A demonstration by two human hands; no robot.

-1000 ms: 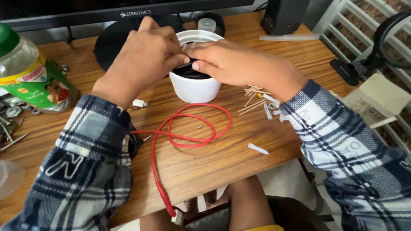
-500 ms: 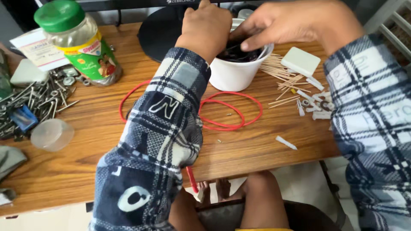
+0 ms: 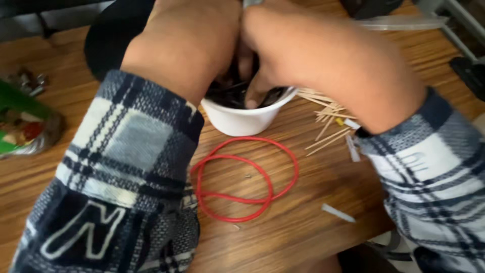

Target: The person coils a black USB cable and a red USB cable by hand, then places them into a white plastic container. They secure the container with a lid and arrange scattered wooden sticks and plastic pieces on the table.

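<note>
A white cup (image 3: 243,120) stands on the wooden desk (image 3: 303,192), filled with dark, glossy pieces (image 3: 230,95). Both my hands are over its mouth, close to the camera and blurred. My left hand (image 3: 187,45) covers the cup's left side, with its fingers hidden inside. My right hand (image 3: 328,60) comes in from the right, and its fingertips dip into the dark pieces. What either hand grips is hidden. A red wire (image 3: 245,178) lies coiled in loops on the desk just in front of the cup.
Wooden toothpicks (image 3: 323,119) and small white plastic bits (image 3: 338,213) lie scattered right of the cup. A green-labelled jar (image 3: 22,124) lies at the left edge. A black monitor base (image 3: 108,43) sits behind the cup, and a clear plastic strip (image 3: 399,23) lies at the back right.
The view has closed in on the cup and shifted. Both hands have stayed at the cup and pushed their fingers deeper into the dark pieces.
</note>
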